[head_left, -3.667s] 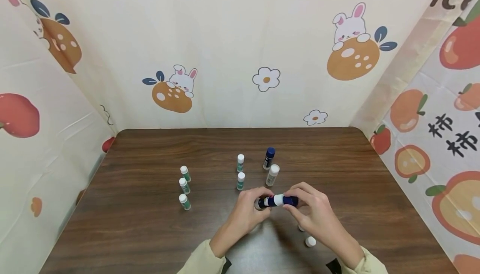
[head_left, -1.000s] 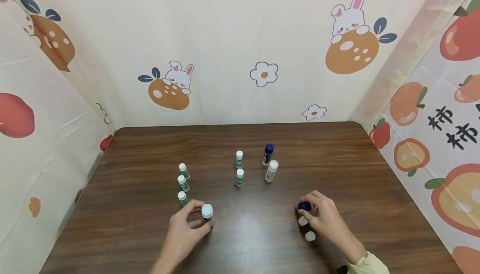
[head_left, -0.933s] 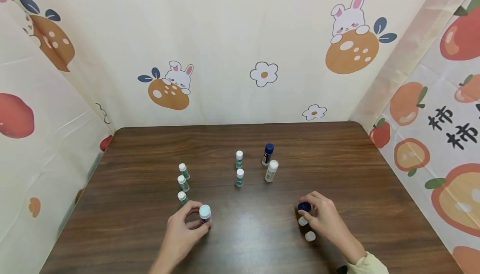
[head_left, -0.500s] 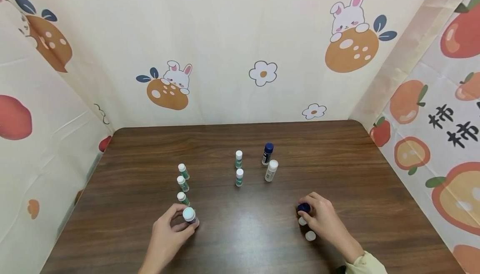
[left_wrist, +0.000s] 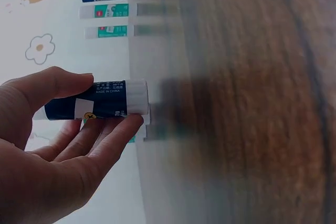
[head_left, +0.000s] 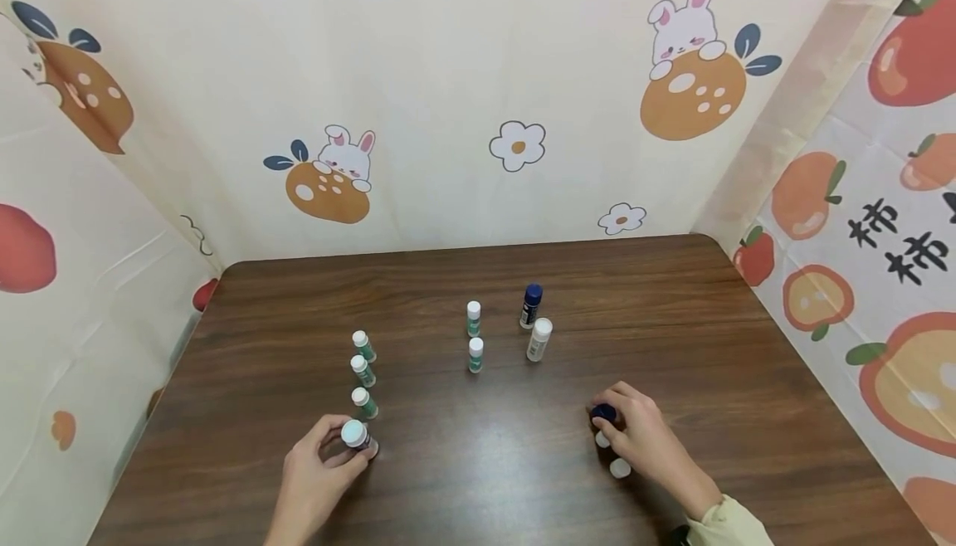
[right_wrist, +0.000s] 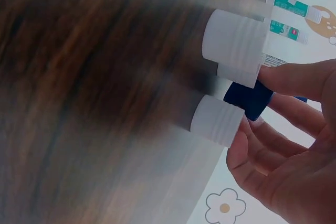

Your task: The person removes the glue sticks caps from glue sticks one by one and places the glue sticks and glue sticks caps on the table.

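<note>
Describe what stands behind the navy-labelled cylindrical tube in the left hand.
Three cylindrical green-labelled, white-capped tubes stand in a row; what the held tube covers is hidden.

Place: We look into a cloth-walled tabletop booth; whether it sits in a home, office or studio, we cannot tell.
Table: Brown and wood-grained, it spreads before us within the booth, dotted with small tubes.
Back cloth: Cream, printed with rabbits and flowers.
Left cloth: Pale, with red fruit.
Right cloth: Orange fruit and Chinese characters face us.
</note>
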Demonstrator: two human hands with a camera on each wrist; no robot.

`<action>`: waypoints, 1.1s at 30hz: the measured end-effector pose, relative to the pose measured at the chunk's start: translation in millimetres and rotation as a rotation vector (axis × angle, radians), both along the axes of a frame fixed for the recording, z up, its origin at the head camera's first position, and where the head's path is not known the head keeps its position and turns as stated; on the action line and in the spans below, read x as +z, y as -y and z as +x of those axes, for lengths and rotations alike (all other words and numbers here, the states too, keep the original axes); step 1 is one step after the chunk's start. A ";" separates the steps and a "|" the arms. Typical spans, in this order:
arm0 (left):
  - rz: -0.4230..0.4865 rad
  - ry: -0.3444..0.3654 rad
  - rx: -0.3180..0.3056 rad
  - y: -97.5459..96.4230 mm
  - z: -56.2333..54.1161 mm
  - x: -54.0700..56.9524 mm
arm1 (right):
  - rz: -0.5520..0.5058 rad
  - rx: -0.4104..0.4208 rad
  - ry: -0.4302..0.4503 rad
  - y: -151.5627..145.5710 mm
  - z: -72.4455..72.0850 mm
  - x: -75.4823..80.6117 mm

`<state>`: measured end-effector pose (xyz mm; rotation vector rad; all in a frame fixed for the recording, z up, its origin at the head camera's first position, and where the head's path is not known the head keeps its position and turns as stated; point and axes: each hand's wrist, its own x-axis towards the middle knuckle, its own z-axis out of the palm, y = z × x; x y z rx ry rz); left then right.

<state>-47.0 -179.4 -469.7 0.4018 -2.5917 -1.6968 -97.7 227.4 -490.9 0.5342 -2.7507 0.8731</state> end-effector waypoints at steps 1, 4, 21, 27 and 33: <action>-0.003 0.002 -0.001 0.4 0.1 -1.0 | 0.003 0.000 0.006 -0.2 -0.3 0.1; 0.001 0.001 -0.006 1.3 -0.3 -4.0 | 0.014 -0.007 0.024 -0.5 -0.2 0.3; -0.129 -0.178 -0.022 -3.3 6.2 19.8 | 0.013 -0.036 0.073 1.9 8.0 1.4; -0.290 -0.321 0.003 -10.9 8.8 34.2 | 0.028 -0.048 0.083 2.7 8.6 4.7; -0.241 -0.527 -0.041 -22.3 3.2 41.4 | 0.007 -0.064 0.049 3.5 10.9 10.0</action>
